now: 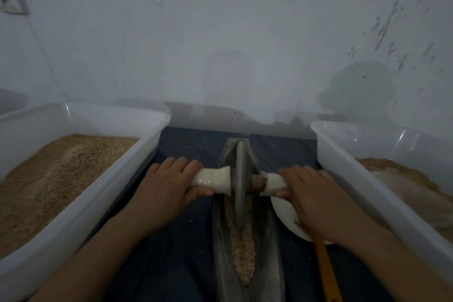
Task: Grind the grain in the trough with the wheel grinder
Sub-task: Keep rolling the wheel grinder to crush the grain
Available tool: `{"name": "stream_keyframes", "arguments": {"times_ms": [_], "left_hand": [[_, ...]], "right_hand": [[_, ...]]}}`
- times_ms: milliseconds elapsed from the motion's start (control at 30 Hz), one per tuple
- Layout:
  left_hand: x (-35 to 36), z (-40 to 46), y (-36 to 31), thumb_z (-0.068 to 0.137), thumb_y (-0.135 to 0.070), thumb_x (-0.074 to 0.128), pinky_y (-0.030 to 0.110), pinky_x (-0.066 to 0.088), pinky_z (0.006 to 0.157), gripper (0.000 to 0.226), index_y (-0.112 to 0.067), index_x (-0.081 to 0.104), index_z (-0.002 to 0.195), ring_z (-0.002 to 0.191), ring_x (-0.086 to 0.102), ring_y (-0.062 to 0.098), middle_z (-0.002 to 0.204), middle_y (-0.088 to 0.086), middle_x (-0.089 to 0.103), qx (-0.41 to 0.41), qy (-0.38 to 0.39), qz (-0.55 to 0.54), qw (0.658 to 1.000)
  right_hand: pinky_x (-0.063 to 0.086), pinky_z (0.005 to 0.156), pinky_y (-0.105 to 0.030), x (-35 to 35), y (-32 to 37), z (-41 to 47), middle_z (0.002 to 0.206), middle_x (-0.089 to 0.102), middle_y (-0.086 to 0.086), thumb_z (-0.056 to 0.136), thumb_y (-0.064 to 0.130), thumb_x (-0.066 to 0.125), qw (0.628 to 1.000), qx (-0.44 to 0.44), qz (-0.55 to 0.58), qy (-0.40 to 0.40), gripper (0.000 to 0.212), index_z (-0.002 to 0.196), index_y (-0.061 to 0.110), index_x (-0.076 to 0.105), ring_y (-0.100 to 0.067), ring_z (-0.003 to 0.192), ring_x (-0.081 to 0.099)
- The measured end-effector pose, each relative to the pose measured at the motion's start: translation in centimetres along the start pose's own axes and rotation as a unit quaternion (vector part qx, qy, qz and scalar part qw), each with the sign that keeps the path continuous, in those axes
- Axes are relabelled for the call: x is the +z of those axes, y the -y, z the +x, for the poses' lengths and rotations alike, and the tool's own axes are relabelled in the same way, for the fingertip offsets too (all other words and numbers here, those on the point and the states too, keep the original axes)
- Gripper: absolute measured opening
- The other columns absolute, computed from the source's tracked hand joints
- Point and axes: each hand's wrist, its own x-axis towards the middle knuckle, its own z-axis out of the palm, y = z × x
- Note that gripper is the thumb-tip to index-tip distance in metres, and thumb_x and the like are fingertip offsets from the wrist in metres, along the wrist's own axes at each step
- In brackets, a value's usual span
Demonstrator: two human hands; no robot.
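A long grey metal trough (220,240) lies lengthwise in front of me on a dark blue cloth. A strip of pale crushed grain (242,245) fills its groove toward the near end. The wheel grinder (240,174), a thin metal disc on a cross axle with white-wrapped handles, stands upright in the groove toward the far end of the trough. My left hand (169,184) grips the left handle. My right hand (316,191) grips the right handle. Both forearms reach in from the bottom of the view.
A large white plastic tub (117,179) of brown grain stands at the left. Another white tub (343,167) with brownish ground material stands at the right. A white plate (286,216) and an orange-handled tool (326,270) lie right of the trough. A pale wall rises close behind.
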Motion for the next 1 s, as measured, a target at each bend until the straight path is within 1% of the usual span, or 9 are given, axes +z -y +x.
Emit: {"name": "stream_keyframes", "arguments": {"times_ms": [67,133,300,500,633,733,800,867,1000], "left_hand": [[0.6,0.4,0.3,0.05,-0.08,-0.034,0.027,0.036,0.08,0.118,-0.03,0.043,0.124,0.102,0.047,0.013,0.114,-0.008,0.051,-0.021,0.003,0.007,1.0],[0.5,0.4,0.4,0.054,-0.081,-0.031,0.028,0.037,0.078,0.114,-0.029,0.045,0.122,0.098,0.048,0.013,0.112,-0.008,0.052,-0.013,0.005,0.012,1.0],[-1.4,-0.9,0.6,0.061,-0.086,-0.008,0.022,0.034,0.072,0.076,-0.04,0.038,0.101,0.084,0.042,-0.001,0.094,-0.022,0.044,0.056,0.055,-0.045,0.996],[-3.9,-2.2,1.2,0.065,-0.089,0.015,0.018,0.042,0.071,0.064,-0.039,0.045,0.093,0.079,0.053,-0.003,0.084,-0.017,0.055,0.071,0.167,-0.172,0.968],[-2.8,-1.6,0.5,0.061,-0.09,0.003,0.016,0.039,0.069,0.067,-0.043,0.041,0.09,0.079,0.049,-0.004,0.085,-0.021,0.051,0.048,0.111,-0.133,0.984],[-1.1,-0.7,-0.2,0.058,-0.086,-0.015,0.024,0.038,0.076,0.094,-0.036,0.046,0.111,0.09,0.048,0.005,0.1,-0.016,0.05,0.0,0.032,-0.018,0.999],[-0.1,-0.1,-0.7,0.069,-0.079,0.0,0.031,0.039,0.078,0.089,-0.026,0.053,0.116,0.094,0.053,0.017,0.104,-0.005,0.056,-0.042,0.003,0.03,0.999],[0.3,0.3,-1.0,0.08,-0.067,0.022,0.036,0.043,0.072,0.069,-0.017,0.062,0.108,0.086,0.057,0.025,0.095,0.004,0.061,-0.044,-0.028,0.041,0.998],[-0.3,0.0,-0.6,0.078,-0.072,0.015,0.033,0.044,0.066,0.072,-0.021,0.06,0.101,0.078,0.055,0.02,0.089,-0.001,0.059,0.004,-0.029,0.032,0.999]], "right_hand": [[0.038,0.078,-0.031,0.2,0.3,0.7,0.103,0.058,0.001,0.089,0.033,0.057,1.0,0.007,-0.028,-0.011,0.034,0.12,0.017,0.054,-0.019,0.09,0.054],[0.046,0.065,-0.033,0.3,0.4,0.5,0.086,0.061,-0.003,0.073,0.024,0.076,0.998,-0.011,-0.026,-0.05,0.036,0.104,0.011,0.064,-0.022,0.073,0.06],[0.03,0.092,-0.026,0.0,0.1,-1.6,0.124,0.04,0.01,0.096,0.047,0.03,0.999,-0.016,0.011,0.041,0.041,0.133,0.031,0.028,-0.01,0.108,0.041],[0.026,0.082,-0.024,-3.0,0.8,-3.1,0.121,0.037,0.015,0.094,0.056,0.023,0.991,-0.05,0.03,0.117,0.042,0.132,0.037,0.022,-0.005,0.104,0.037],[0.025,0.082,-0.024,-2.2,0.7,-2.2,0.122,0.04,0.015,0.096,0.05,0.025,0.996,-0.027,0.026,0.083,0.038,0.132,0.037,0.026,-0.005,0.1,0.037],[0.026,0.084,-0.025,-0.3,0.4,-0.6,0.119,0.045,0.009,0.095,0.04,0.04,0.999,0.001,-0.021,0.028,0.039,0.133,0.029,0.034,-0.01,0.102,0.043],[0.037,0.077,-0.029,0.6,0.3,0.4,0.099,0.057,0.001,0.083,0.03,0.067,0.999,0.007,-0.048,-0.015,0.039,0.118,0.017,0.055,-0.017,0.086,0.055],[0.042,0.069,-0.03,1.2,0.3,0.7,0.083,0.06,-0.002,0.072,0.024,0.079,0.998,0.009,-0.027,-0.064,0.036,0.103,0.012,0.064,-0.02,0.071,0.058],[0.047,0.063,-0.033,1.2,0.1,-0.4,0.082,0.06,-0.003,0.07,0.025,0.08,0.999,-0.001,-0.022,-0.043,0.038,0.101,0.01,0.065,-0.021,0.069,0.059]]}}
